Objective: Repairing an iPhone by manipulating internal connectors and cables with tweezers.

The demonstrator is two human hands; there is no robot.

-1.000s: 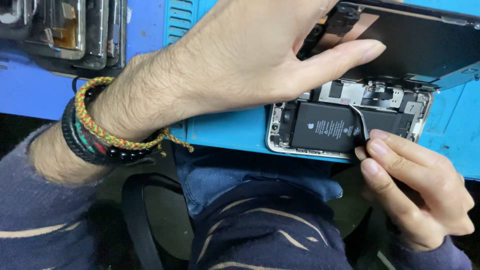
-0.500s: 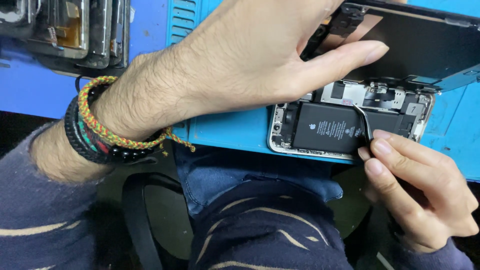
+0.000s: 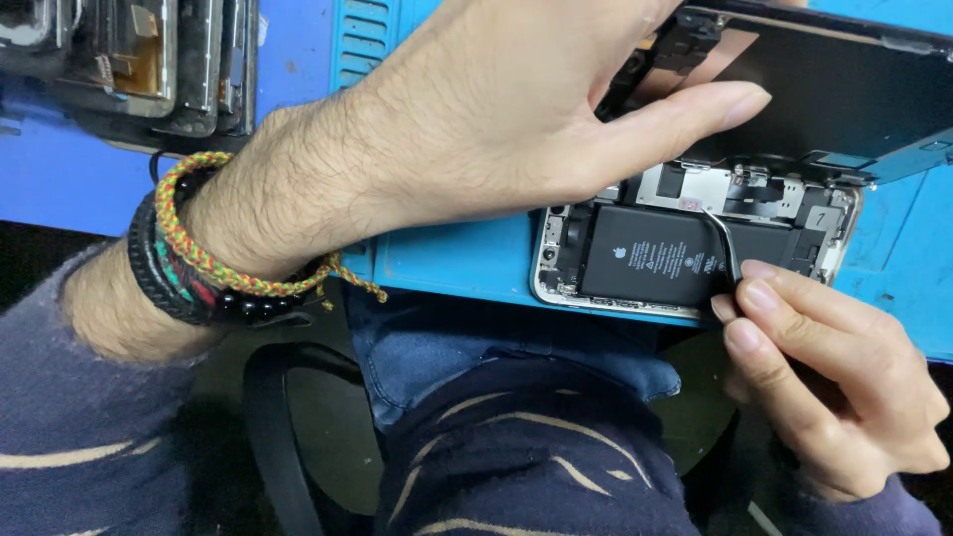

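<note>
Blue mat; black battery — silver phone frame; braided red-yellow-green bracelet; navy striped sleeve.

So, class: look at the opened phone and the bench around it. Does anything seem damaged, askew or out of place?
Nothing looks damaged. The phone's dark screen panel stands tilted up off the silver-framed phone body, held by the left hand; the right hand pokes thin metal tweezers over the black rectangular battery.

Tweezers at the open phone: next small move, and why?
Probably ease the tweezers tip a little further toward the connectors above the battery. The right hand pinches them with the tip at the battery's upper edge, while the left hand holds the screen panel lifted, leaving the phone body exposed on the blue mat.
</note>
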